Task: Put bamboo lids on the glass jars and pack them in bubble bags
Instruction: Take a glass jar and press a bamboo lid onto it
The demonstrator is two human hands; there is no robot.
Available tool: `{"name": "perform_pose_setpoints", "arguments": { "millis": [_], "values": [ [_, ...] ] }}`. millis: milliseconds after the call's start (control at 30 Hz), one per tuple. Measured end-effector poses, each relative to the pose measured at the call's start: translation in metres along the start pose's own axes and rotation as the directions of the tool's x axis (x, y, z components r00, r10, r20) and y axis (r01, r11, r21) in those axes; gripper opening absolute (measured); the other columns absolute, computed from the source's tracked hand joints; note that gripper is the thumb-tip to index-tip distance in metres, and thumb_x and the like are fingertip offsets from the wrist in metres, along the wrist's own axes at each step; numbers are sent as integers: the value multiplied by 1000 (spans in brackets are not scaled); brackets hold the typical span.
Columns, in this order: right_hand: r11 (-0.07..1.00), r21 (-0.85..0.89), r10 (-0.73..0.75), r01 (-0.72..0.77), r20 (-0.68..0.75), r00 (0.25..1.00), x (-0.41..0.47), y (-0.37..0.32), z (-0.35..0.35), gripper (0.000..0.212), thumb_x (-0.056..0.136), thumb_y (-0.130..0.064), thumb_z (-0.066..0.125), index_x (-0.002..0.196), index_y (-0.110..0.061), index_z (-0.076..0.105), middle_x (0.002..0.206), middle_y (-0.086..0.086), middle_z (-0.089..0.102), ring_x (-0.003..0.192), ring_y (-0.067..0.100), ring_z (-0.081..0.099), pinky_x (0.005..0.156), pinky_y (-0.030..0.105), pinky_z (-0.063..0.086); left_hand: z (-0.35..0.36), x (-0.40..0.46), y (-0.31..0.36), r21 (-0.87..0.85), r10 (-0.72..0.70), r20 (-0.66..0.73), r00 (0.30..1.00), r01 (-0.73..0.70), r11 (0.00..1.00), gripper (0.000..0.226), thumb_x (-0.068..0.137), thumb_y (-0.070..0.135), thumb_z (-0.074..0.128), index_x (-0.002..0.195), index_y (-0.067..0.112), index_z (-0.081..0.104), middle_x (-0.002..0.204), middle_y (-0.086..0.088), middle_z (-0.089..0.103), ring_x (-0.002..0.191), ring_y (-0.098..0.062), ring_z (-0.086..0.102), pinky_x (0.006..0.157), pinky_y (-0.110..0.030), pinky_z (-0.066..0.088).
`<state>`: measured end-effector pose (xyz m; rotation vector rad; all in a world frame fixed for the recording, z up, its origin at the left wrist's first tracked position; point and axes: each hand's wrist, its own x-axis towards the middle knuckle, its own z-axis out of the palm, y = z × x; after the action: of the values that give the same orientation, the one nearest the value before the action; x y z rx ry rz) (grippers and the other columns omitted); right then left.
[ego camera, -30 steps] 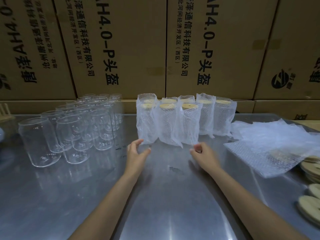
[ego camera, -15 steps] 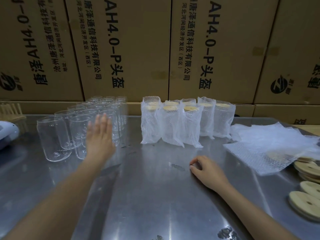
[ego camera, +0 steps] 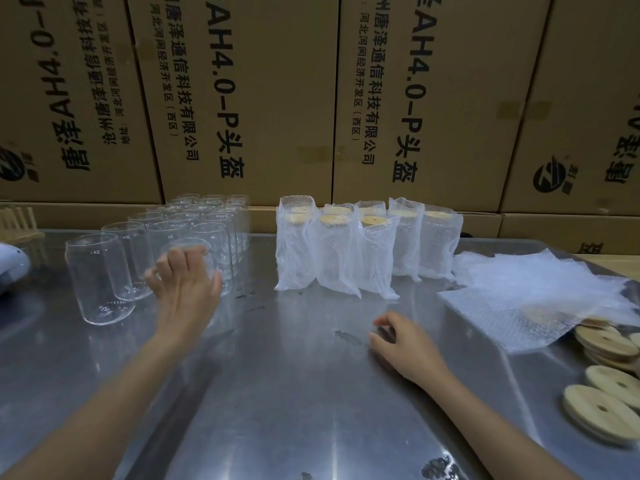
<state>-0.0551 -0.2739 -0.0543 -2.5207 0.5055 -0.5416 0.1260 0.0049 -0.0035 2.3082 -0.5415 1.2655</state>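
Several empty glass jars (ego camera: 100,278) stand in rows at the left of the steel table (ego camera: 294,393). My left hand (ego camera: 185,289) reaches into the front row, its fingers curled round the top of one jar (ego camera: 221,268). My right hand (ego camera: 405,344) rests on the table in the middle, fingers loosely curled, holding nothing. Behind it, several jars with bamboo lids stand upright in bubble bags (ego camera: 374,258). Flat empty bubble bags (ego camera: 519,299) lie in a pile at the right. Loose bamboo lids (ego camera: 599,414) sit near the right edge.
A wall of brown cardboard boxes (ego camera: 259,98) runs along the back of the table. A white device (ego camera: 10,268) and a wooden rack (ego camera: 17,220) are at the far left edge. Some lids (ego camera: 606,341) lie partly under the bubble bag pile.
My left hand swung left from the packed jars to the empty ones and curled round a jar. My right hand drew back and settled on the table.
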Motion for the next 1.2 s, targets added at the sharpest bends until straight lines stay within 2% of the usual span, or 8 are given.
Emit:
{"name": "perform_pose_setpoints", "arguments": {
  "millis": [233, 367, 467, 667, 833, 900, 1067, 1200],
  "values": [
    [933, 338, -140, 124, 23, 990, -22, -19, 2, 73, 66, -61, 74, 127, -42, 38, 122, -26, 51, 109, -13, 49, 80, 0, 36, -27, -36, 93, -334, 187, -128, 974, -220, 917, 36, 79, 40, 50, 103, 16, 37, 97, -2, 27, 91, -21, 32, 78, -34, 22],
    [889, 405, -229, 214, -11, 973, -36, -31, -2, 106, 56, -70, 74, 142, -44, 19, 135, -25, 42, 121, -11, 43, 95, 12, 39, -36, -49, 148, -512, 298, -99, 950, -305, 803, 34, 79, 40, 55, 103, 21, 40, 99, 2, 33, 92, -15, 33, 83, -30, 24],
    [883, 409, -233, 231, -47, 971, -43, -35, -6, 99, 57, -62, 74, 139, -41, 23, 124, -20, 52, 117, -6, 51, 94, 24, 47, -36, -55, 176, -604, 321, -66, 945, -294, 741, 34, 79, 39, 56, 106, 24, 41, 101, 7, 31, 96, -6, 29, 91, -21, 23],
    [871, 470, -94, 145, -129, 987, -39, -25, -12, 81, 51, -49, 80, 120, -40, 37, 108, -15, 59, 93, -1, 61, 83, 26, 52, -24, -66, 186, -836, 231, 130, 964, -19, 549, 77, 75, 53, 67, 136, 38, 23, 135, 18, 22, 135, 4, 21, 105, -3, 20],
    [848, 525, -35, 67, -70, 997, -33, -14, -9, 77, 51, -57, 80, 113, -49, 35, 112, -14, 58, 105, 2, 57, 87, 27, 52, -7, -88, 178, -792, 265, 581, 770, 460, 401, 95, 69, 61, 74, 136, 52, 7, 148, 16, 23, 133, -4, 38, 100, -22, 44],
    [829, 559, -8, 31, -43, 999, -31, -14, -7, 79, 45, -60, 77, 111, -48, 36, 112, -12, 56, 107, 9, 58, 88, 34, 54, -2, -91, 178, -767, 272, 626, 730, 517, 380, 89, 72, 51, 71, 136, 48, 10, 148, 9, 27, 132, -9, 39, 103, -28, 45],
    [827, 562, 15, -31, 33, 999, -35, -17, -9, 86, 52, -50, 82, 120, -45, 31, 120, -7, 51, 114, 9, 55, 93, 39, 53, 4, -93, 178, -715, 259, 692, 674, 588, 378, 75, 80, 36, 69, 132, 42, 17, 138, 3, 38, 124, -8, 43, 78, -3, 44],
    [964, 262, -8, -37, 169, 986, -41, -9, -24, 115, 63, -46, 84, 147, -28, 8, 151, -4, 25, 141, 15, 25, 116, 44, 26, 6, -94, 178, -726, 272, 682, 679, 584, 363, 71, 87, 18, 68, 132, 36, 17, 135, 1, 38, 105, 13, 48, 74, 0, 42]
  ]
}}
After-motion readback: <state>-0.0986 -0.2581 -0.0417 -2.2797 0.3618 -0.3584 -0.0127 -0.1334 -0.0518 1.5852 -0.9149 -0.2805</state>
